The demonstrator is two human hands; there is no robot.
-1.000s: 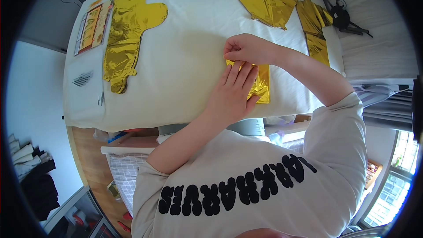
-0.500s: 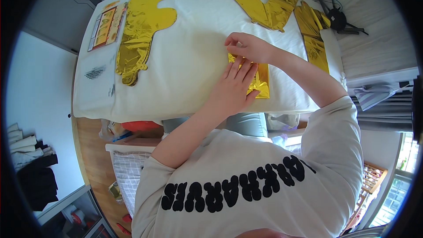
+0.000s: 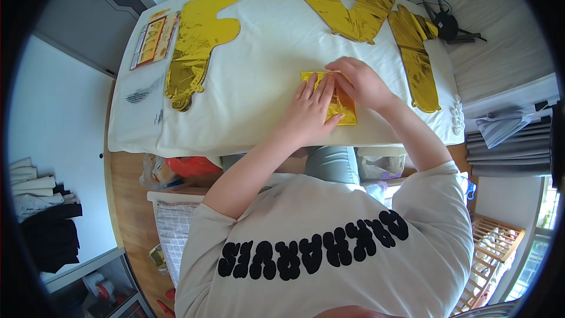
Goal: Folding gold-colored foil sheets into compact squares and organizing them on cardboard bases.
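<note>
A folded gold foil balloon (image 3: 345,109) lies flat on the white-covered table in front of me. My left hand (image 3: 307,113) rests on its left part, palm down with the fingers stretched out. At the far edge, my right hand (image 3: 366,85) has its fingers bent together and its thumb tucked beneath, pinching the foil; the fingertips are partly hidden. To the left lies a flat, uninflated gold foil balloon (image 3: 197,41) with a rounded outline. Another gold foil balloon (image 3: 353,15) with a triangular hole is at the back, and a long one (image 3: 414,62) lies at the right.
A clear plastic sleeve (image 3: 141,103) and a printed picture card (image 3: 154,41) lie along the left of the white tablecloth (image 3: 259,82). A black device with antennas (image 3: 447,25) and cables sits at the far right corner. White round pieces (image 3: 458,115) edge the table's right side.
My right hand has moved right and slightly nearer, uncovering more of the foil's far edge. My left hand stays spread on the foil. The whole view has shifted a little.
</note>
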